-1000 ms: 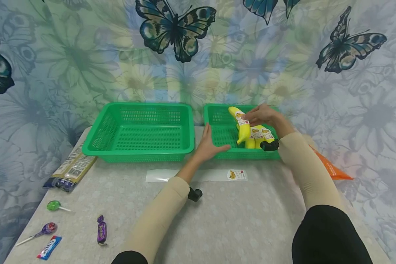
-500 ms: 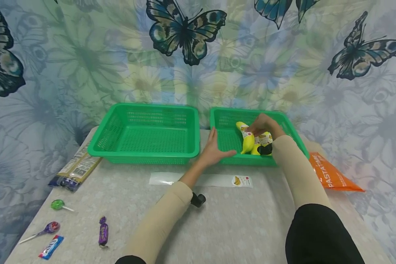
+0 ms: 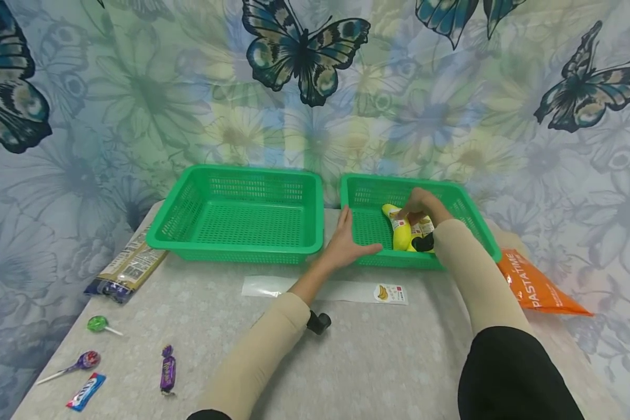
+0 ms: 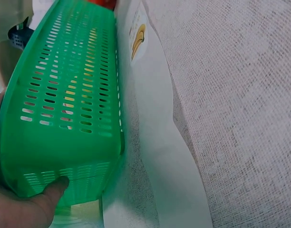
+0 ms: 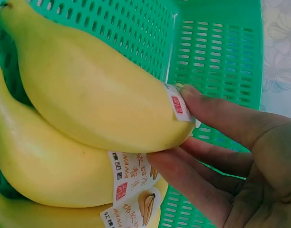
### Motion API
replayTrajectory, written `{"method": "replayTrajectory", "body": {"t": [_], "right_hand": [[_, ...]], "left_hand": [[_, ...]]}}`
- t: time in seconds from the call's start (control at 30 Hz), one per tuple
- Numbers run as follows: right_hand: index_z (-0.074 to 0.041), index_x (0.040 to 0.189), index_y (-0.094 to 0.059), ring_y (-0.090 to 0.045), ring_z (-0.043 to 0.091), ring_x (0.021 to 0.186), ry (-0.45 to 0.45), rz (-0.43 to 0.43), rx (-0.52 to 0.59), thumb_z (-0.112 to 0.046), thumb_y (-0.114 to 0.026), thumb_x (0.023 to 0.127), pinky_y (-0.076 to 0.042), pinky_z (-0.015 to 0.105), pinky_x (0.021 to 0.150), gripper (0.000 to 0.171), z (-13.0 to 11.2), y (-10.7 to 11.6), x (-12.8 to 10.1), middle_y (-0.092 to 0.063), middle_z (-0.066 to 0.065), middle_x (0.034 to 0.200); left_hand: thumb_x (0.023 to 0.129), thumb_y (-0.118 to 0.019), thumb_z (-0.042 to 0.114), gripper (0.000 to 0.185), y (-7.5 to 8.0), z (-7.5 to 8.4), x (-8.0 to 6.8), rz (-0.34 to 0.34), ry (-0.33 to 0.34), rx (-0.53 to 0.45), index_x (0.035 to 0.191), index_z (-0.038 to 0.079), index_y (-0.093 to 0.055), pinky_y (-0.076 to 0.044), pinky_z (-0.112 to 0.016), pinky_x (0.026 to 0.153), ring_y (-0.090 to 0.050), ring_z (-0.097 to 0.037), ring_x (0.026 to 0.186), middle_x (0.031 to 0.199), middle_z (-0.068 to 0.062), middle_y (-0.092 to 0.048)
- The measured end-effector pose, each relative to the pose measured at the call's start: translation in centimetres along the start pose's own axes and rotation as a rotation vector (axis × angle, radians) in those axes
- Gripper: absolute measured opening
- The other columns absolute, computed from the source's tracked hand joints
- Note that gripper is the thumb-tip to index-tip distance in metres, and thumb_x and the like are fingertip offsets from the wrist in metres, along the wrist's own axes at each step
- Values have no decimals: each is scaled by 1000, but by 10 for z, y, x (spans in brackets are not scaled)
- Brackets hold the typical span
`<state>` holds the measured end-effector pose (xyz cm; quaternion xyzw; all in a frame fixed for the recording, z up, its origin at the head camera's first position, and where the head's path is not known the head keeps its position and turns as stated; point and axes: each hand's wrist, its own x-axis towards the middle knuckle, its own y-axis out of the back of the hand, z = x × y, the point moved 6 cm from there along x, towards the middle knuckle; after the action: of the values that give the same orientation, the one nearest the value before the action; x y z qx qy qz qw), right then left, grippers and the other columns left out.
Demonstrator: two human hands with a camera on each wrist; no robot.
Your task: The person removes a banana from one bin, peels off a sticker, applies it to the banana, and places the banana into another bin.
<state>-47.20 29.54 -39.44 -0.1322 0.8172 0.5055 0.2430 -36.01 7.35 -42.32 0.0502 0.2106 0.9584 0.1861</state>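
My right hand (image 3: 419,204) is down inside the right-hand green basket (image 3: 472,217), thumb and fingertips (image 5: 193,92) pinching the end of the top banana (image 5: 98,95), just past its paper label; the fingers are curled only as far as that light pinch needs, so the fruit can lie on the other bananas (image 5: 45,166) under it without being squeezed. These sit in a row against the basket's near wall, directly below my palm. My left hand (image 3: 346,245) braces the same basket from outside, at its near left corner: fingers spread and mostly straight along the rim, thumb (image 4: 53,187) pressed against the slotted wall, so the light plastic does not slide on the cloth while my other hand works inside. It grips nothing, only steadies. Just behind that wrist, toward me, lies a flat clear bag with a banana sticker (image 3: 390,293), lying flat and slack. The second green basket (image 3: 236,213) stands just left of my left hand, almost touching the first. Sweets (image 3: 167,373) lie well off to my left, and an orange packet (image 3: 535,286) is beside my right forearm.
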Motion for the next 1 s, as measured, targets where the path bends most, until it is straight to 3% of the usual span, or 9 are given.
{"method": "replayTrajectory", "body": {"t": [0.47,0.73,1.0], "right_hand": [[13,119,-60,-73,19,71,-21,31,39,-12,-77,83,-61,38,77,47,15,-11,1,-74,13,78],[8,108,-67,-73,19,71,-24,16,12,-15,-77,84,-60,39,78,35,13,-7,-1,-74,11,76],[12,114,-61,-73,22,75,87,64,-93,-22,-75,86,-58,44,88,46,-12,5,-19,-72,13,79]], "left_hand": [[81,-74,48,118,-7,4,-4,-5,-16,16,157,16,9,-29,-52,119,-7,-30,153,164,6,18],[81,-74,48,117,-7,6,-4,-2,-13,10,157,16,9,-29,-53,118,-7,-29,153,164,5,17],[80,-74,53,119,-2,0,-1,11,-4,10,157,16,9,-29,-49,119,-7,-26,153,165,3,17]]}}
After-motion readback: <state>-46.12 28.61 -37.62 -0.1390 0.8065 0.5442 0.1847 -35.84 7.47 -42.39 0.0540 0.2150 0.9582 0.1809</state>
